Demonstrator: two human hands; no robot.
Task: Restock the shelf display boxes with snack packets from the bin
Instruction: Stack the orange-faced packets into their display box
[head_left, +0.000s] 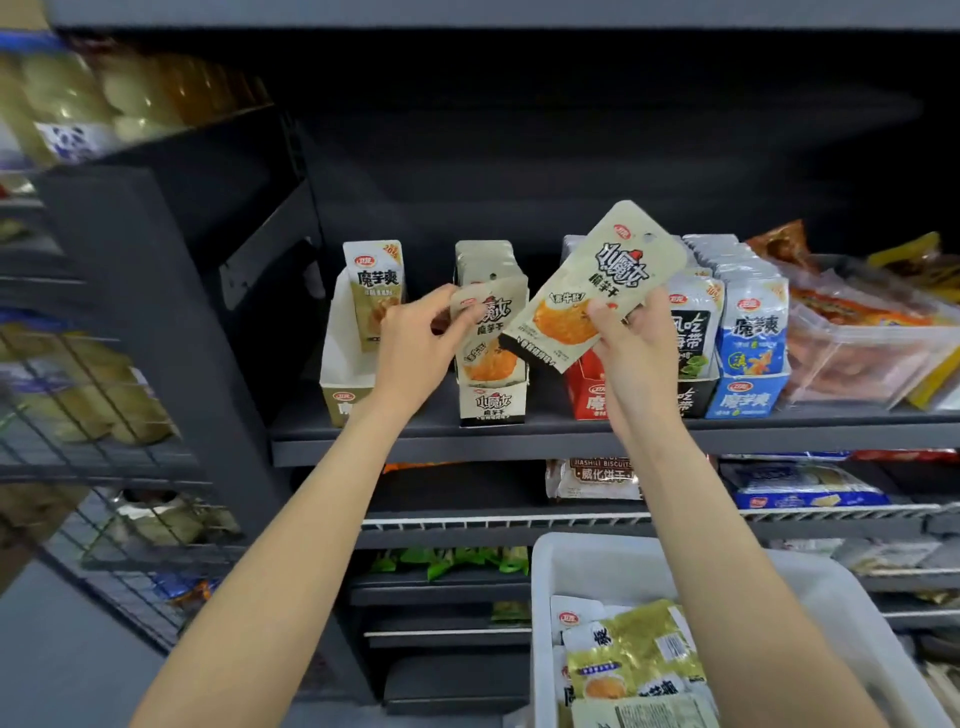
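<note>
Mid-restock. Left hand (415, 338) pinches a cream packet (488, 332) at the top of the cream box (493, 400), fingers curled on its upper left edge; packet looks partly seated at the front of the row there. Right hand (631, 332) grips a second packet (592, 291) of the same kind, tilted, held in the air just right of that box, not yet placed.

Done so far, by my read: cream box fairly full, black box (693, 400) and blue box (748, 400) packed. Left: beige box (345, 379) at far left holds only one packet that I can see, lots of room. Bin (576, 566) at lower right has more packets (634, 660), gold and white.

Around: red box (584, 395) mostly hidden behind the right hand, fill unclear. Clear tub (862, 358) of orange snacks at right on the shelf (519, 441). Obstacles: the packed row in the cream box leaves a tight slot; the left hand sits in front of the beige box.
</note>
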